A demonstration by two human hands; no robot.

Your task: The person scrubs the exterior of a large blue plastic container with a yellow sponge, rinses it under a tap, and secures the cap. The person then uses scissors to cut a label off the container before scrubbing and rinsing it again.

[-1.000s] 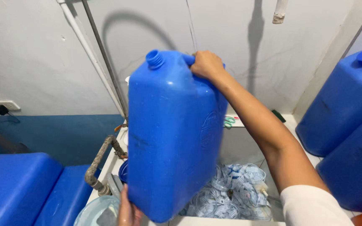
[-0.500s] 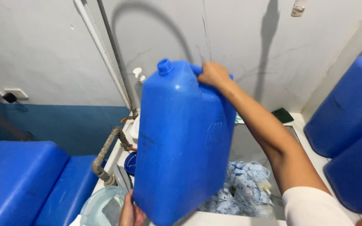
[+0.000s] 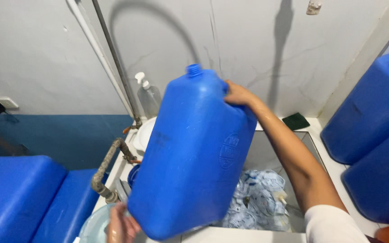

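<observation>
While one large blue plastic jerrycan (image 3: 192, 153) is held tilted in mid-air above the white sink basin (image 3: 266, 155), two hands support it. The right hand (image 3: 237, 95) is closed around the handle at the container's upper shoulder, just beside the single threaded, uncapped spout (image 3: 194, 69). The left hand (image 3: 121, 225) touches the lower corner from beneath, fingers curled against the base; how firmly it holds cannot be determined. Inside the basin lies one heap of crumpled blue-and-white plastic wrappers (image 3: 260, 200). Behind the jerrycan stand one clear pump dispenser bottle (image 3: 148, 96) and one white plate (image 3: 144, 133), leaning near the wall. One corroded metal tap pipe (image 3: 109, 164) curves beside the basin's left edge, and two pipes, one white (image 3: 97, 49) and one grey (image 3: 115, 58), run up the wall. One clear round bowl (image 3: 94, 225) sits below the left hand. Two more blue containers (image 3: 370, 112) are stacked at the right; two lie flat at lower left (image 3: 19, 198). One dark green sponge (image 3: 296, 121) rests on the ledge.
</observation>
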